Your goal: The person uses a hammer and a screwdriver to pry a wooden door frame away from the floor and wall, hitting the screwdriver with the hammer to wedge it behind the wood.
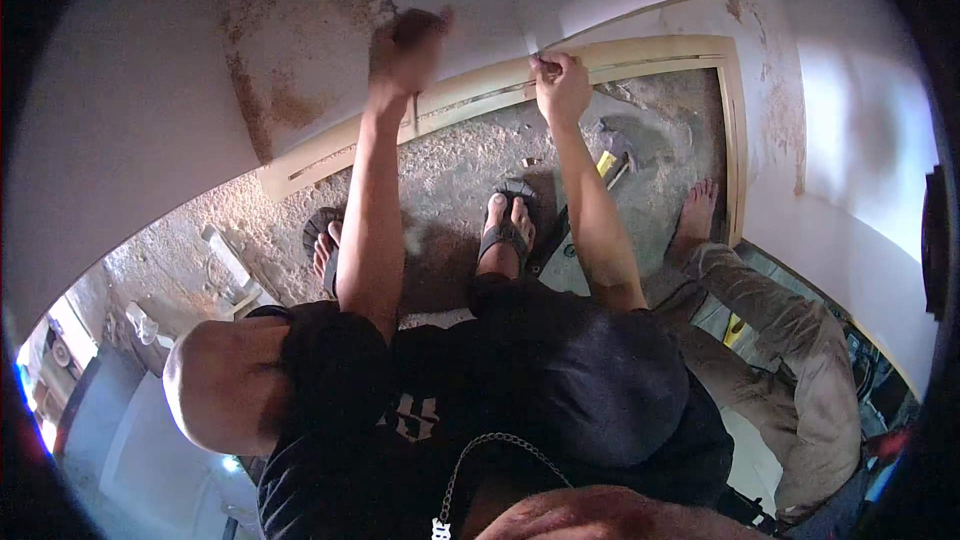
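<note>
While both arms are stretched up at the wooden door frame, the main risk is to the fingers. Right hand is closed in a pinch on something small against the frame's head piece, likely a nail or screw, too small to tell. Left hand is motion-blurred, curled shut; can't tell what it holds, if anything. If it's swinging at the frame, a miss lands on the pinching fingers or dents the timber.

Second risk: trip or toe hit. Hammer with yellow handle lies on the rough concrete floor, just beside the right foot, and the sandals are open-toed. Another person's bare foot rests near the frame's right post.

Count: one frame, one hammer, two sandals, two hands working, one bystander foot.
</note>
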`<state>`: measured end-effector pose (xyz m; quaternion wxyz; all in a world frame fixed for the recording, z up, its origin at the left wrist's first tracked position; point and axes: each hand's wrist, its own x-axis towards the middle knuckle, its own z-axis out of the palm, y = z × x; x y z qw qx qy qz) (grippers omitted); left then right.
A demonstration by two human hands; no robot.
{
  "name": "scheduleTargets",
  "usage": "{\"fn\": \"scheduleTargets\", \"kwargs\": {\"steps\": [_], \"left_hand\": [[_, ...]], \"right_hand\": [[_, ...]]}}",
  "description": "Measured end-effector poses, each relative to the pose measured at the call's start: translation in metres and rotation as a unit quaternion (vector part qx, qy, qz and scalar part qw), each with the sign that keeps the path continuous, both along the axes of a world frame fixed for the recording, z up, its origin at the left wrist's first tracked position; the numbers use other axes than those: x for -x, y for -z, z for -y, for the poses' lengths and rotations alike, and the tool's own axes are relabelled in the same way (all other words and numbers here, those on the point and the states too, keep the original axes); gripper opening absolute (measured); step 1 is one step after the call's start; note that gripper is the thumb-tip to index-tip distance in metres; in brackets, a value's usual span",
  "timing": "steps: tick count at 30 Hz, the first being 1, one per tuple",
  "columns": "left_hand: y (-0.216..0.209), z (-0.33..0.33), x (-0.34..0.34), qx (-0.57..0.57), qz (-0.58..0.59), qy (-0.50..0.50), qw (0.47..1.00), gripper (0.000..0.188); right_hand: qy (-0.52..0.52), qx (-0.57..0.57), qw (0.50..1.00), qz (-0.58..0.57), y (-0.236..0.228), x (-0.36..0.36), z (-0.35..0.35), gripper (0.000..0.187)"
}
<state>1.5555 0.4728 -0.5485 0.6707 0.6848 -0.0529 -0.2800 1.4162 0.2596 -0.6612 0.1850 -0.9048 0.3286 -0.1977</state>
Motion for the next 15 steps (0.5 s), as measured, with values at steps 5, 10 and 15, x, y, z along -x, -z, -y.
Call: {"fn": "scheduleTargets", "kwargs": {"steps": [5, 10, 15], "left_hand": [[0.005, 0.012, 0.013, 0.366, -0.112, -0.195, 0.903, 0.048], [0.038, 0.024, 0.028, 0.397, -0.046, -0.301, 0.866, 0.054], [0.048, 0.046, 0.063, 0.376, -0.079, -0.384, 0.84, 0.051]], "right_hand": [[-0.026, -0.151, 0.987, 0.056, 0.003, 0.029, 0.023, 0.031], [0.067, -0.141, 0.988, -0.015, -0.046, 0.133, 0.021, 0.045], [0.103, -0.288, 0.952, -0.007, -0.027, 0.227, 0.014, 0.047]]}}
